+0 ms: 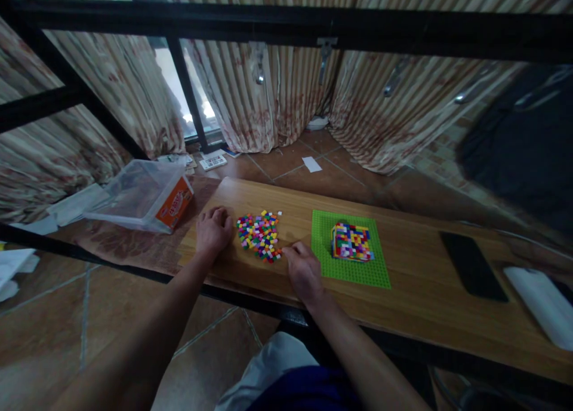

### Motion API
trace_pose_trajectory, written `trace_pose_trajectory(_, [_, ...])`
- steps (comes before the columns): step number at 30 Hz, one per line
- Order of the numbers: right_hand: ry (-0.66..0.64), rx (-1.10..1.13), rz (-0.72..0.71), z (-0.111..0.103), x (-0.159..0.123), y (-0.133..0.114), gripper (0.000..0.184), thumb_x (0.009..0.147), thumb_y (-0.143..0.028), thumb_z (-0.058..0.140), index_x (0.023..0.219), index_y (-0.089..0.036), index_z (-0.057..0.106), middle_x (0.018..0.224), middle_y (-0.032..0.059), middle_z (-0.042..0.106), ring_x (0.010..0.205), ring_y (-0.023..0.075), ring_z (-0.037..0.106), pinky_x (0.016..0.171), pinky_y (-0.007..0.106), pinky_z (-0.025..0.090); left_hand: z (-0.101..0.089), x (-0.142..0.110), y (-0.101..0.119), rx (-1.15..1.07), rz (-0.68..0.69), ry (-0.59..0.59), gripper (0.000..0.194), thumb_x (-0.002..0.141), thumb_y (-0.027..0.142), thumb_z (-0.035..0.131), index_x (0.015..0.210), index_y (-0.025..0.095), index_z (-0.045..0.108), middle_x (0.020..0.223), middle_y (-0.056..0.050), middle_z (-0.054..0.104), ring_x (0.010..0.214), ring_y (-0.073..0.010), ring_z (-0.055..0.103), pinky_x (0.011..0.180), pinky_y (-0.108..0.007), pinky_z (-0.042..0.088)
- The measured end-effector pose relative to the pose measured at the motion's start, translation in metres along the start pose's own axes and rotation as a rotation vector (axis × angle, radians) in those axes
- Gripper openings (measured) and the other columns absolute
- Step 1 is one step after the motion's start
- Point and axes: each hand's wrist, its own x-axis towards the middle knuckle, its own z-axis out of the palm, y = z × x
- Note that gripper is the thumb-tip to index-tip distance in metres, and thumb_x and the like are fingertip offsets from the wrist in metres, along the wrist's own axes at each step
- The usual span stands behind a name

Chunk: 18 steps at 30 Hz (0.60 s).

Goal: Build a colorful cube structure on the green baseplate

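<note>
A loose pile of small coloured toy bricks (258, 235) lies on the wooden board between my hands. My left hand (215, 229) rests on the wood just left of the pile, its fingers loosely bent and apart, holding nothing visible. At the pile's lower right edge, my right hand (304, 269) is closed, thumb and forefinger pinched together beside the bricks. Whatever is between those fingertips is too small to make out. Right of this hand, a block-shaped build of multicoloured bricks (351, 242) stands on a green studded baseplate (322, 261).
A clear plastic bin (134, 190) with an orange label sits at the left end. On the right lie a dark phone (472, 266) and a white object (539, 303). A black metal bar (286, 25) with hooks crosses above, before striped curtains (295, 100).
</note>
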Motion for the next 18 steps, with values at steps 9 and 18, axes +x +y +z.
trace_pose_trajectory(9, [0.03,0.098,0.076,-0.009,0.002,-0.008,0.032,0.093,-0.013,0.043,0.103,-0.023,0.071,0.093,0.0054,0.065,0.085,0.017,0.06,0.075,0.027,0.047,-0.004,0.002,0.001,0.013,0.031,-0.005,0.035,0.087,0.034,0.049,0.112,0.017,0.067,0.121,-0.013,0.066,0.113,-0.0315,0.056,0.103,-0.045,0.042])
trace_pose_trajectory(18, [0.28,0.567,0.319,-0.057,-0.032,0.007,0.015,0.09,-0.028,0.057,0.087,-0.022,0.071,0.088,0.0036,0.066,0.084,0.0162,0.064,0.077,0.029,0.052,-0.004,0.003,-0.002,0.028,0.038,-0.005,0.039,0.088,0.036,0.048,0.115,0.015,0.065,0.12,-0.015,0.065,0.113,-0.0314,0.056,0.104,-0.045,0.041])
